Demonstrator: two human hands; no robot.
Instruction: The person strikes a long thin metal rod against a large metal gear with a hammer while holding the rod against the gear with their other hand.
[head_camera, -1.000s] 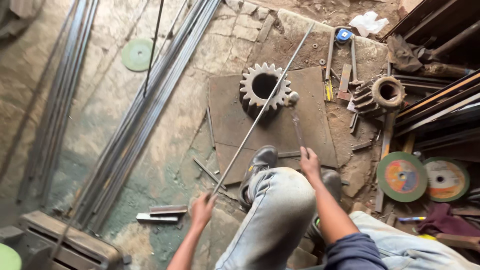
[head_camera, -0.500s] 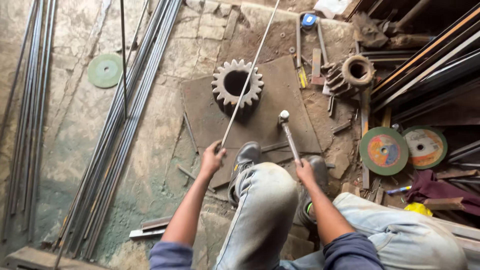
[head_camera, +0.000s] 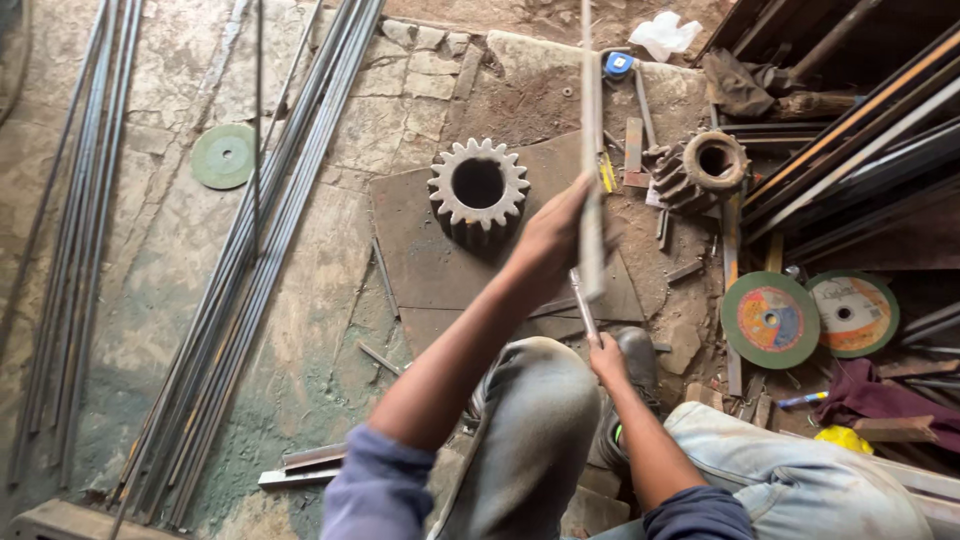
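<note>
pale grey gear, green disc, multicoloured cutting disc, blue sleeves

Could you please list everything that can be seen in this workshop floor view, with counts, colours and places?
thin metal rod: one, grey, held upright at centre
hammer: one, metal handle, in the right hand; head hidden
gear wheel: one, pale grey, on the steel plate
steel plate: one, brown, centre floor
smaller toothed gear: one, rusty, right of the plate
long steel bars: many, grey, lying along the left floor
cutting discs: one green at left, two at right
tape measure: one, blue, top
white rag: one, top right
left hand: grips the rod
right hand: grips the hammer handle
</note>
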